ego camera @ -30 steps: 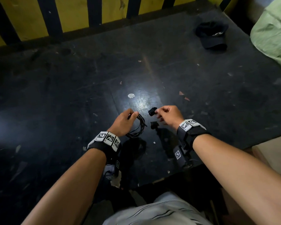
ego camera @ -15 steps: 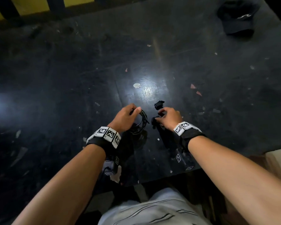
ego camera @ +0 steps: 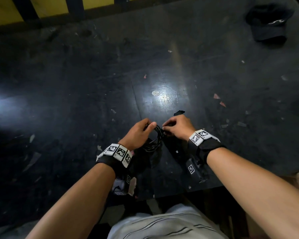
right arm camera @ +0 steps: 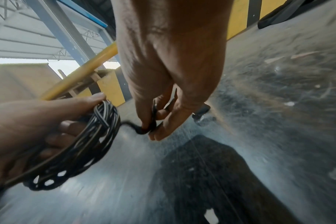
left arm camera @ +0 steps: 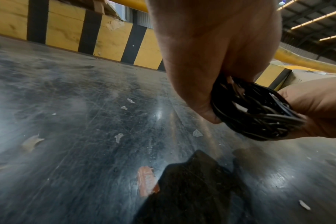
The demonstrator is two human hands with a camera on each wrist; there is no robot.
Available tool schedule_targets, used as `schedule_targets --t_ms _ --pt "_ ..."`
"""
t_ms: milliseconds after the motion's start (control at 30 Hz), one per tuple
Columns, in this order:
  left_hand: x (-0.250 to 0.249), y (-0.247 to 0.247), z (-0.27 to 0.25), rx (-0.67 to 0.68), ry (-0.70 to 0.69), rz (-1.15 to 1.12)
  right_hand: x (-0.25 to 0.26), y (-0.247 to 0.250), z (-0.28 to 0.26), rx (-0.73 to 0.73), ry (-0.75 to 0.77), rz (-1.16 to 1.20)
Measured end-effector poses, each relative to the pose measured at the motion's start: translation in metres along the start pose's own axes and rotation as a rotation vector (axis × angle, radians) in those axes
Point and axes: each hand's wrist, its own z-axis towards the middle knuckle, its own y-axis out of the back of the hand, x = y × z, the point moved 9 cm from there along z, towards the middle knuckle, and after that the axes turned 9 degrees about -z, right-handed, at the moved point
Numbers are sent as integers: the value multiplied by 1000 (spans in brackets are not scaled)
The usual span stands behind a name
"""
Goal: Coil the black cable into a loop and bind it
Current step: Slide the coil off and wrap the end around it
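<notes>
The black cable [ego camera: 154, 141] is wound into a small coil of several turns, held just above the dark tabletop [ego camera: 76, 100]. My left hand [ego camera: 149, 126] grips the coil, thumb on top and fingers through the loop [right arm camera: 90, 136]. My right hand [ego camera: 164, 129] is right beside it and pinches a thin black strap [right arm camera: 153, 121] that runs to the coil's edge. The strap's free end [ego camera: 179, 112] sticks out beyond my right knuckles. In the left wrist view the coil [left arm camera: 259, 115] sits between both hands, with the strap against it.
A black cap [ego camera: 269, 23] lies at the table's far right. A yellow and black striped barrier [ego camera: 50, 9] runs along the far side. Small paper and tape scraps [ego camera: 217, 99] are scattered over the tabletop. The table's near edge [ego camera: 179, 192] is just in front of my lap.
My right hand has moved left with the strap, from apart from the coil to right against it. My left hand has kept its grip on the coil.
</notes>
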Motion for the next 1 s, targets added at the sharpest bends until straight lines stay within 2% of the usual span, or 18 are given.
schedule_targets --t_ms 200,333,467,667,833,1000 --pt "-5 1 -5 32 29 -136 20 5 1 20 56 51" --pt "-2 9 -5 9 49 -142 32 -6 -4 174 87 219" --pt "1 17 -8 -24 50 -157 42 -15 -12 277 29 412" --pt "3 22 -11 -37 55 -187 40 -19 -22 349 -105 471" --pt "-5 26 -15 -65 43 -174 47 -20 -27 377 -21 498" --pt "-7 25 -16 -59 66 -199 40 -27 -30 412 -31 561"
